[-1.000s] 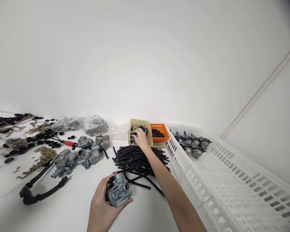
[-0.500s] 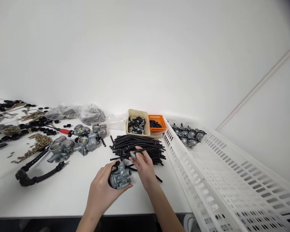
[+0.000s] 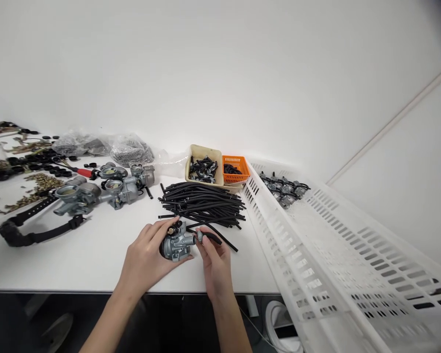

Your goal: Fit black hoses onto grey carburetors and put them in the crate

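My left hand (image 3: 142, 257) is wrapped round a grey metal carburetor (image 3: 178, 245), held just above the table with its round spigot facing right. In my right hand (image 3: 216, 264), thumb and fingers pinch a short black hose (image 3: 212, 239) that has a grey fitting (image 3: 200, 237) at its left end. That fitting is right beside the spigot; whether they touch I cannot tell. Behind both hands lies a pile of long black hoses (image 3: 202, 203), and one stray hose (image 3: 224, 238) runs out past my right fingers.
Several carburetors (image 3: 77, 196) and a black strap (image 3: 36, 235) lie at left, near brass parts (image 3: 40, 189). Behind the hoses stand a cream tray (image 3: 188, 166) and an orange basket (image 3: 238, 161). A long white perforated crate (image 3: 275, 245) runs along the right, with carburetors (image 3: 284, 189) inside.
My right hand has brought the hose down and turned its grey fitting toward the carburetor's spigot. The carburetor stays in my left hand. The whole view has shifted, with the table appearing higher.
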`<action>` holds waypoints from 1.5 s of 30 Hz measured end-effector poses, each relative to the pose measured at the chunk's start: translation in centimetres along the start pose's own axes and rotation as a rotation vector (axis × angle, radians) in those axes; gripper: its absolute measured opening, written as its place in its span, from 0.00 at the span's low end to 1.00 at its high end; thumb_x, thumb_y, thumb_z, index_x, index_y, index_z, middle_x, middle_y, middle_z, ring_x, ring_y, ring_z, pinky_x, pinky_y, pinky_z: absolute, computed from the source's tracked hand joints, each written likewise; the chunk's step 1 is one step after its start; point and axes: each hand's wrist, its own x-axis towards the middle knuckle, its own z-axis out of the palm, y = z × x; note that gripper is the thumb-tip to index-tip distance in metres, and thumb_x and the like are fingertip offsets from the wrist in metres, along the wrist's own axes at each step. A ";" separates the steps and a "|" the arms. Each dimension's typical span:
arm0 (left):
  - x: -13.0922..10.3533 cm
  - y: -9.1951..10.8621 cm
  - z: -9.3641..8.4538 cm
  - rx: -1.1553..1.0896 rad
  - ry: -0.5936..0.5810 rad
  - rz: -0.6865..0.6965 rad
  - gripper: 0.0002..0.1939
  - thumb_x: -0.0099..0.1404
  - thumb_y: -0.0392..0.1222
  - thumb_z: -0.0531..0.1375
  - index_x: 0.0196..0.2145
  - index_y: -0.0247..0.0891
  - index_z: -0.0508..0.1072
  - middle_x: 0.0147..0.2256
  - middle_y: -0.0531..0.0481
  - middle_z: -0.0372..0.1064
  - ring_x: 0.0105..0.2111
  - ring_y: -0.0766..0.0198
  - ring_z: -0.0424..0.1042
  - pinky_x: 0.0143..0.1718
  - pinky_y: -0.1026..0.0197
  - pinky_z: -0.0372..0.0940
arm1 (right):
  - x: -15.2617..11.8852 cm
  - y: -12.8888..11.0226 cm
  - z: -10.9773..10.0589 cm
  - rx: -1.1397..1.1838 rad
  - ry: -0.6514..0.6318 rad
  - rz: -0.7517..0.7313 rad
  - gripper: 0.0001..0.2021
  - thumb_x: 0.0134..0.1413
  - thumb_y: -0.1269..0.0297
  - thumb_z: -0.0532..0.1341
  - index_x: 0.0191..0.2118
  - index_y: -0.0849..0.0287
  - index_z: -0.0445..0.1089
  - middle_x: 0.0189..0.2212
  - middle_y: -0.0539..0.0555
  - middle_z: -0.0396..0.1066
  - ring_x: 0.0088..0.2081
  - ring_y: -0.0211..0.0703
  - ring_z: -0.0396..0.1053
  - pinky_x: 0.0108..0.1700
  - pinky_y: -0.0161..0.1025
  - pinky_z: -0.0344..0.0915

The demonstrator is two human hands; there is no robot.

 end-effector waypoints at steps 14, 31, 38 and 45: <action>-0.1 0.5 -0.2 0.150 0.061 0.046 0.30 0.58 0.51 0.62 0.56 0.43 0.64 0.47 0.47 0.70 0.41 0.56 0.68 0.36 0.59 0.68 | -0.5 0.5 0.2 -0.180 -0.041 -0.160 0.10 0.48 0.60 0.66 0.37 0.58 0.76 0.39 0.57 0.76 0.45 0.50 0.72 0.50 0.50 0.67; -0.1 0.8 -0.4 0.184 0.051 0.065 0.29 0.59 0.51 0.61 0.56 0.42 0.64 0.47 0.46 0.71 0.41 0.55 0.68 0.33 0.60 0.67 | -0.7 0.8 0.0 -0.264 -0.031 -0.205 0.09 0.50 0.62 0.65 0.38 0.58 0.75 0.39 0.56 0.76 0.43 0.48 0.72 0.48 0.47 0.69; -0.2 0.9 -0.3 0.183 0.044 0.055 0.28 0.60 0.50 0.60 0.56 0.42 0.65 0.47 0.44 0.71 0.41 0.55 0.68 0.32 0.60 0.67 | -0.2 1.3 -0.6 -0.307 -0.067 -0.219 0.11 0.50 0.59 0.64 0.39 0.58 0.74 0.41 0.57 0.75 0.44 0.49 0.72 0.47 0.47 0.71; -0.2 0.9 -0.3 0.173 0.044 0.056 0.29 0.59 0.51 0.60 0.57 0.42 0.64 0.47 0.44 0.71 0.41 0.54 0.68 0.33 0.60 0.68 | -0.1 1.4 -0.5 -0.291 -0.047 -0.195 0.12 0.48 0.58 0.66 0.38 0.59 0.75 0.38 0.56 0.75 0.41 0.47 0.73 0.44 0.46 0.73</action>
